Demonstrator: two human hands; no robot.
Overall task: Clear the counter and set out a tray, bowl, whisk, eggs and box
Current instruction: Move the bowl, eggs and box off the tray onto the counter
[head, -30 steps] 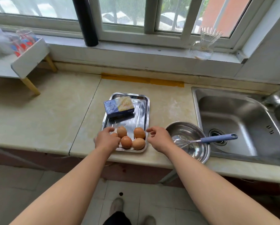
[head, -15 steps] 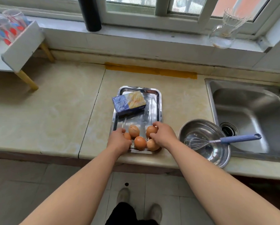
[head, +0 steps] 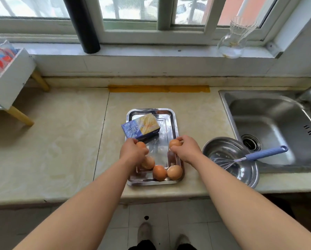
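A steel tray [head: 173, 115] lies on the counter near its front edge. A blue and yellow box [head: 141, 129] rests at the tray's far left. Three brown eggs [head: 159, 172] lie at the tray's near end. My left hand [head: 132, 153] is shut on a brown egg [head: 141, 144] above the tray's left side. Over the right side, my right hand [head: 186, 150] grips another egg [head: 174, 143]. To the right of the tray stands a steel bowl [head: 221, 147] with a blue-handled whisk [head: 255, 156] leaning in it.
A steel sink [head: 270, 123] is set into the counter at the right, with the bowl partly over its edge. A white stand on wooden legs [head: 12, 83] holds glasses at the far left. A black cylinder [head: 82, 24] and a glass jug [head: 236, 38] sit on the windowsill.
Both hands have closed on an egg each and lifted them away from the cluster toward the middle of the tray. The camera has tilted down and closer.
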